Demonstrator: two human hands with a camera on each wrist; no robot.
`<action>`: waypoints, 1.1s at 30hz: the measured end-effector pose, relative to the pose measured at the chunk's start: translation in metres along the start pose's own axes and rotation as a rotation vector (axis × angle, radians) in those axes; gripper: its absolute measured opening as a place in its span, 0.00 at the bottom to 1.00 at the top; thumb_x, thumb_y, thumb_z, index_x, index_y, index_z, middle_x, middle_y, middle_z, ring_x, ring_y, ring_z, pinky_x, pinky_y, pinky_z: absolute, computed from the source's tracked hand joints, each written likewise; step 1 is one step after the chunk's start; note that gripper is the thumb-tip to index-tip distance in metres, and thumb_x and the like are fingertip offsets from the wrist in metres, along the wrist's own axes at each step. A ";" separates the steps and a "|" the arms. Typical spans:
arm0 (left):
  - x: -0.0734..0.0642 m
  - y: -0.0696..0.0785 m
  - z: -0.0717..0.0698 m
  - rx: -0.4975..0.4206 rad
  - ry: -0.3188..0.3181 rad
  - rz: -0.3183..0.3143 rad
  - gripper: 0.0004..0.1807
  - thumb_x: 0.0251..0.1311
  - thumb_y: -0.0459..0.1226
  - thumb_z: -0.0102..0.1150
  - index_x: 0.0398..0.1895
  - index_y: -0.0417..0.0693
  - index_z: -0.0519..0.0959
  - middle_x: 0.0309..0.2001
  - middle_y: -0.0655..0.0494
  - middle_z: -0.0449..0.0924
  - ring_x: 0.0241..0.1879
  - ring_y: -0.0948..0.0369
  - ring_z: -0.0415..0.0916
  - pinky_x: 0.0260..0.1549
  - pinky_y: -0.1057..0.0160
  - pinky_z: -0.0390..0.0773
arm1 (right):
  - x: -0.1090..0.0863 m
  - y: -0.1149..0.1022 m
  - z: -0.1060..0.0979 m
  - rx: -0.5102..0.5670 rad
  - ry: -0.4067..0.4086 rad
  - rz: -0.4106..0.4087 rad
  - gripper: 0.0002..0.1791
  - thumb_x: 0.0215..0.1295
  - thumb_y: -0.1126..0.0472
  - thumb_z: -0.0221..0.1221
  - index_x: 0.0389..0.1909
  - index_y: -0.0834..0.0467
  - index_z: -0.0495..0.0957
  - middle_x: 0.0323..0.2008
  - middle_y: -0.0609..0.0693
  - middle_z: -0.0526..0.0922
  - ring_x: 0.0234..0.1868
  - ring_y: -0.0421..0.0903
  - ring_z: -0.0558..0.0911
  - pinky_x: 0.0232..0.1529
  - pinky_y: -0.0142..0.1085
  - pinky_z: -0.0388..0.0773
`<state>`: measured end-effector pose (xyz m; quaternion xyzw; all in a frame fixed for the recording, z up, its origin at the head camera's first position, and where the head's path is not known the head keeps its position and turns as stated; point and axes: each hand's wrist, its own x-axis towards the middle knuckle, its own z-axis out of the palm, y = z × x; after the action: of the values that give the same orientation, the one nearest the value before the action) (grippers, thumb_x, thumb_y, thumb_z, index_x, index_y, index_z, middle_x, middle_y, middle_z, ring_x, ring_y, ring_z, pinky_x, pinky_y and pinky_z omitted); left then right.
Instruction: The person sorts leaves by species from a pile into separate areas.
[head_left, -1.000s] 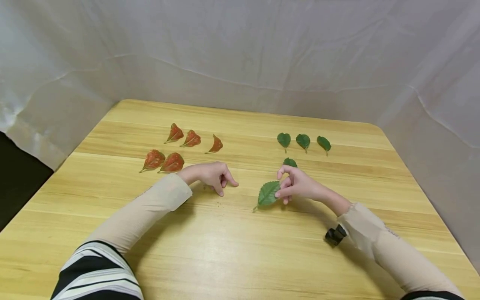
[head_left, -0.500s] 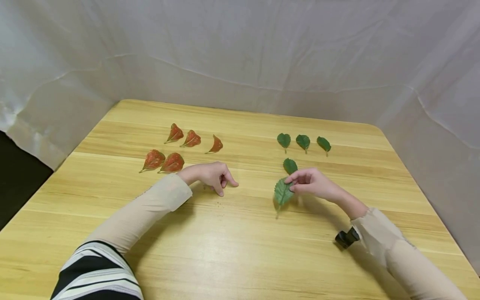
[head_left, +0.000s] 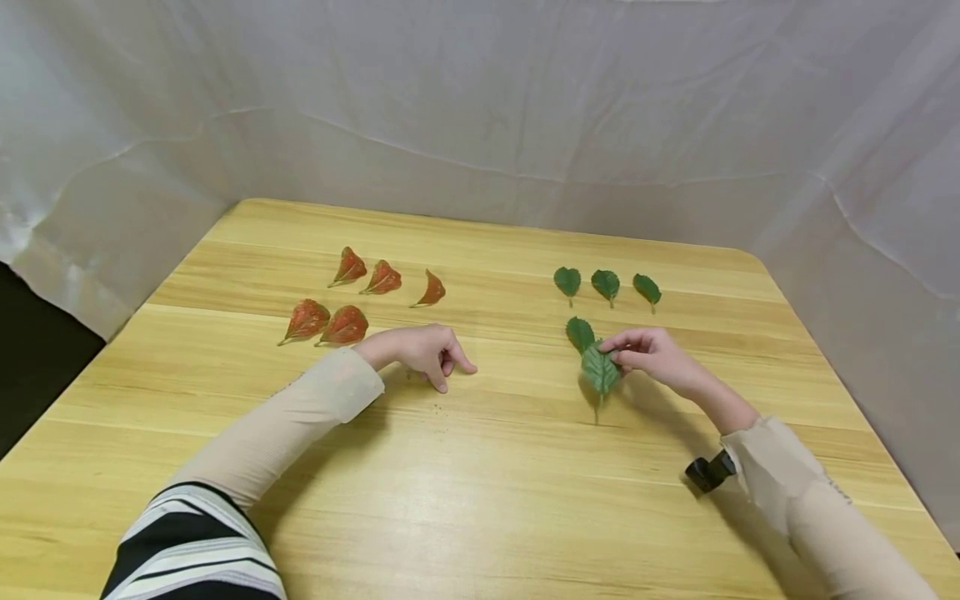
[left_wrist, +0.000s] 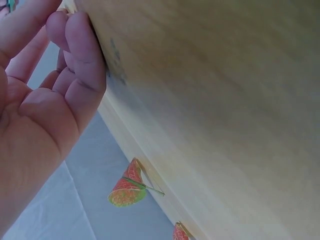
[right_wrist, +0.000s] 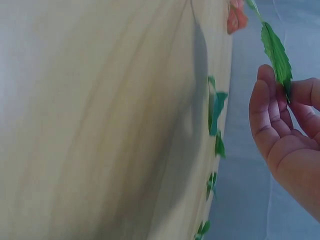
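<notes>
My right hand (head_left: 660,358) pinches a green leaf (head_left: 601,368) by its upper edge, its stem hanging toward me. In the right wrist view the same leaf (right_wrist: 277,57) sits between thumb and fingertips, above the table. Just behind it in the head view, a smaller green leaf (head_left: 579,333) lies on the wood, partly covered. My left hand (head_left: 431,354) rests on the table with index finger and thumb pointing down and the other fingers loosely curled, holding nothing. Nearest to that hand is a red leaf (head_left: 347,323).
Three green leaves (head_left: 605,283) lie in a row at the back right. Several red leaves (head_left: 382,277) form two rows at the back left. The wooden table (head_left: 450,517) meets a pale curtain (head_left: 480,125). A black wrist device (head_left: 709,472) hangs under my right sleeve.
My right hand has moved to the right with the green leaf, which has turned so its stem points toward me. The smaller leaf behind came into fuller view. My left hand stays put.
</notes>
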<state>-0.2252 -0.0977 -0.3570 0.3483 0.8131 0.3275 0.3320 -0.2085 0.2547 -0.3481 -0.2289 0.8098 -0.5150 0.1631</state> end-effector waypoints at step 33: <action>0.000 0.000 0.001 0.003 0.003 -0.015 0.25 0.42 0.21 0.63 0.50 0.37 0.75 0.14 0.53 0.71 0.13 0.65 0.62 0.14 0.70 0.67 | 0.031 0.035 -0.050 -0.110 0.120 0.261 0.15 0.60 0.73 0.50 0.46 0.78 0.69 0.33 0.51 0.79 0.22 0.39 0.71 0.23 0.32 0.71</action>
<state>-0.2241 -0.0973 -0.3571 0.3423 0.8167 0.3244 0.3328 -0.2665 0.2891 -0.3604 -0.0989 0.8679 -0.4573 0.1671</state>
